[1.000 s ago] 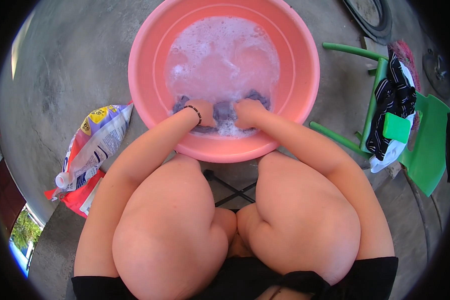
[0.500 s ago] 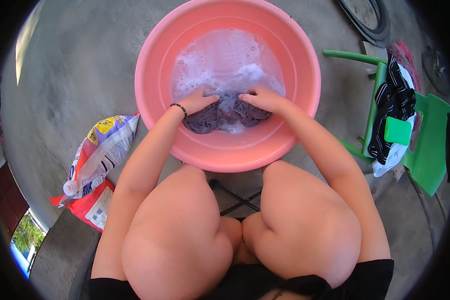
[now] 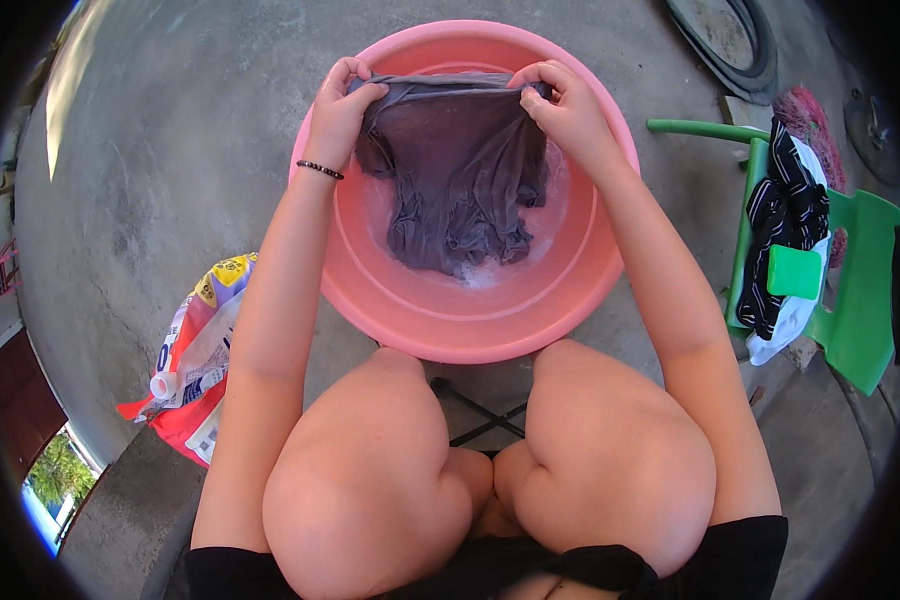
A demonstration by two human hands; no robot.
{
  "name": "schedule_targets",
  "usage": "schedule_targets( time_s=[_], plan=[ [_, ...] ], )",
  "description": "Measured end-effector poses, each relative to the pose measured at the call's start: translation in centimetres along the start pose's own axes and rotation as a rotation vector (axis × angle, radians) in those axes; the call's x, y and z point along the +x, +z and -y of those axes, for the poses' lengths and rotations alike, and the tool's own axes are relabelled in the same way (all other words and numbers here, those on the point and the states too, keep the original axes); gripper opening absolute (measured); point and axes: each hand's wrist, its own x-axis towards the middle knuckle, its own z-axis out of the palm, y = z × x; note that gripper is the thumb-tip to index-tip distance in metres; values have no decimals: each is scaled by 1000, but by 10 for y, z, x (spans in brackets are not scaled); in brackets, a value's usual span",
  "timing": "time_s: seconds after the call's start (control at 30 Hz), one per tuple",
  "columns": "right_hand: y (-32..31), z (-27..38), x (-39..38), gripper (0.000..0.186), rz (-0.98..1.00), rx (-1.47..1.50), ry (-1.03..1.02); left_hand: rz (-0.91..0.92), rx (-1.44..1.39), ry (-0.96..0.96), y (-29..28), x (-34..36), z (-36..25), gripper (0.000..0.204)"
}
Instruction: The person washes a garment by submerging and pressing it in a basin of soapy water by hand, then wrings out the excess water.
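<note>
- From the head view, I see a soaked, dark grey cloth garment [image 3: 460, 165] spread over a wide, round, pink plastic basin [image 3: 470, 350], set just beyond the person's knees.
- The left hand [image 3: 342, 105], with a dark beaded bracelet [image 3: 321, 170] at its wrist, pinches the garment's upper left corner between thumb and fingers.
- The right hand [image 3: 562, 100] has a like pinch on the upper right corner, thumb and fingers brought close together.
- What matters most here is the line between them: the garment's upper edge runs crosswise, nearly level and drawn fairly straight, with a hand at each end, so neither is clearly nearer.
- From that edge the cloth falls back toward the person, between the two forearms, its lower part crumpled and reaching a patch of white foam [image 3: 480, 276].
- Both hands are over the far side of the basin, near its rim; I cannot tell how high they hold the cloth above the water.
</note>
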Motion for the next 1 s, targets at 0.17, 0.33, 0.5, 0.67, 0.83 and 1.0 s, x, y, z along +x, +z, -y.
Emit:
schedule_targets(
  time_s=[0.17,0.33,0.5,0.67,0.83,1.0],
  plan=[
    [-13,14,-9,11,420,170,282,319,260,10,5,-19,-16,16],
    [-1,-1,-48,19,798,-19,508,562,722,-329,15,-53,44,37],
    [15,0,-82,23,1222,-263,597,965,941,-468,31,-102,100,28],
    [50,-11,-114,25,1520,-435,516,1173,1133,-481,51,-136,126,30],
    [68,-10,-133,37,1143,-610,448,1028,1391,-110,49,-141,114,41],
    [70,-19,-135,54,773,-690,299,628,1443,199,46,-127,106,84]
  ],
)
